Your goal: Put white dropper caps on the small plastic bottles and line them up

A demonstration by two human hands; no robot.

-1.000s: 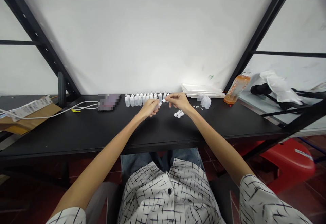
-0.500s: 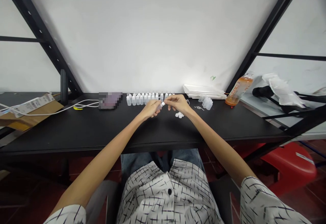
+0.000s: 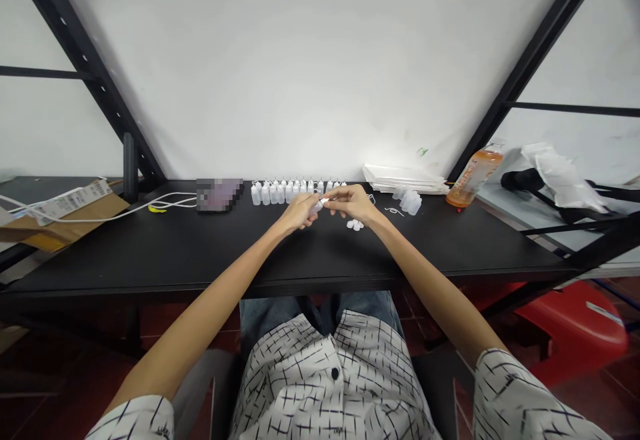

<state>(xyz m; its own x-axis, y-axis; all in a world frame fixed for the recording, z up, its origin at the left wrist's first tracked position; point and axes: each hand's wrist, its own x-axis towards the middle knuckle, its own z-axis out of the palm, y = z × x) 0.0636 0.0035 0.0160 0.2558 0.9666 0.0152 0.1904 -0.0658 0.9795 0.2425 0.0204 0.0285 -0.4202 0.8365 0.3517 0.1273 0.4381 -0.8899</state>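
My left hand [image 3: 301, 212] is closed around a small translucent plastic bottle [image 3: 317, 207], which is tilted to the right. The fingers of my right hand [image 3: 351, 203] pinch the white cap [image 3: 325, 201] at the bottle's top. Behind my hands stand several small dropper bottles [image 3: 273, 193] in rows, upright with white caps. Just below my right hand lie several loose white caps [image 3: 355, 225]. To its right sits a group of capless translucent bottles [image 3: 411, 201], with a thin white strip [image 3: 395, 211] beside them.
A stack of white sheets or bags [image 3: 403, 179] lies against the wall. An orange drink bottle [image 3: 473, 177] leans at the right. On the left are a blurred purple object [image 3: 220, 195], a white cable [image 3: 145, 210] and a cardboard package [image 3: 65, 217]. A red stool [image 3: 575, 327] stands below.
The fingers of my right hand have closed in over the cap and now cover more of it. My left hand keeps its hold on the bottle. The view has shifted slightly.
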